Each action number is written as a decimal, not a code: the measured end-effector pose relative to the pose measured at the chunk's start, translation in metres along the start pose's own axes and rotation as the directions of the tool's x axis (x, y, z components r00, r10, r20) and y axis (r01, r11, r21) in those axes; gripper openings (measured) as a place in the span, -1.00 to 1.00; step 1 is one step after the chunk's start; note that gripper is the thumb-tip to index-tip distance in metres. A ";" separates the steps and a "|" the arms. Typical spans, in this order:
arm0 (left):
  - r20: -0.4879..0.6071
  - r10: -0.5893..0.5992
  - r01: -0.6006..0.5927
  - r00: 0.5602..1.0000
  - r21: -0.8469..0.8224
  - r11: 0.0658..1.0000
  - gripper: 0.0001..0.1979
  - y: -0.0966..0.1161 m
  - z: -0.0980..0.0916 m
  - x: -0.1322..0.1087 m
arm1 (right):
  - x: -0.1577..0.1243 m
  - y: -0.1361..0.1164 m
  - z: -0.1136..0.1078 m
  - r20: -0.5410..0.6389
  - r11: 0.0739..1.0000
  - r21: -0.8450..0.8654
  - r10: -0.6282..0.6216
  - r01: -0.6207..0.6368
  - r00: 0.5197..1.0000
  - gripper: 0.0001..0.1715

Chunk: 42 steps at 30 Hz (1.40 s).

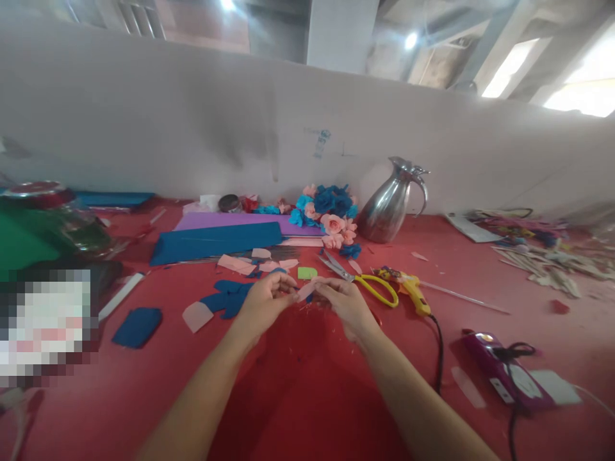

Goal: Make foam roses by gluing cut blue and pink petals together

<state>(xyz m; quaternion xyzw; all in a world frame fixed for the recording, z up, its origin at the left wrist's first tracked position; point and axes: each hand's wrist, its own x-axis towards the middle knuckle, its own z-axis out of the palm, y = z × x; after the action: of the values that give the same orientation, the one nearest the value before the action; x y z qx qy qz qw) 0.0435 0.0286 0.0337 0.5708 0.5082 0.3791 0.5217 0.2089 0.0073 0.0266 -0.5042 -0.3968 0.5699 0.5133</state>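
Note:
Between my two hands, near the middle of the view, is a small pink paper piece [307, 291]. My left hand [269, 301] pinches its left end, and my right hand [343, 304] pinches its right end. Blue paper pieces [228, 298] lie just left of my left hand, with a pale pink piece [197, 316] beside them. A small green piece [307, 273] rests just beyond my fingertips. Scissors with yellow handles [379, 288] lie open beyond my right hand, next to a yellow glue gun [413, 291].
Paper flowers [331, 214] and a metal jug [390, 205] stand at the back of the red table [307, 410]. Blue sheets [216, 243] lie at back left, near a glass jar [72, 221]. A purple power strip [507, 371] with cables is at right.

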 end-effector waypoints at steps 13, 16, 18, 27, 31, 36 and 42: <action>0.049 0.044 -0.047 0.998 0.051 0.998 -0.65 0.006 -0.006 -0.005 | 0.001 -0.005 -0.003 -0.014 0.997 -0.079 -0.026 0.025 1.000 -0.69; 0.151 -0.035 0.039 0.988 -0.026 0.999 -0.58 0.012 -0.003 -0.010 | 0.003 -0.002 -0.005 -0.029 0.999 -0.039 -0.034 0.033 0.999 -0.70; 0.180 -0.060 0.071 0.982 -0.052 0.996 -0.58 0.015 0.000 -0.013 | 0.004 -0.001 -0.005 -0.039 0.999 -0.014 -0.032 0.032 0.999 -0.70; 0.194 -0.082 0.084 0.977 -0.002 0.996 -0.77 0.012 0.002 -0.013 | -0.001 0.000 -0.002 -0.038 0.999 0.035 -0.022 0.023 0.999 -0.76; 0.202 -0.087 0.091 0.976 -0.009 0.996 -0.77 0.010 0.003 -0.011 | -0.002 -0.003 0.000 -0.030 0.999 0.048 -0.011 0.013 0.999 -0.73; 0.224 -0.069 0.076 0.972 -0.026 0.997 -0.78 0.007 0.002 -0.009 | -0.004 -0.005 0.001 -0.010 0.998 0.063 -0.010 0.010 1.000 -0.70; 0.230 -0.059 0.065 0.971 -0.018 0.998 -0.82 0.006 0.001 -0.009 | -0.003 -0.003 0.001 -0.037 0.997 0.074 -0.002 0.005 0.999 -0.70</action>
<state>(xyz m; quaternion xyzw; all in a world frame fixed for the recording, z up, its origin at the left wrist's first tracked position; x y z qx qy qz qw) 0.0437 0.0204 0.0404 0.5879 0.4574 0.3006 0.5957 0.2080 0.0052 0.0303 -0.4947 -0.3669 0.5737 0.5400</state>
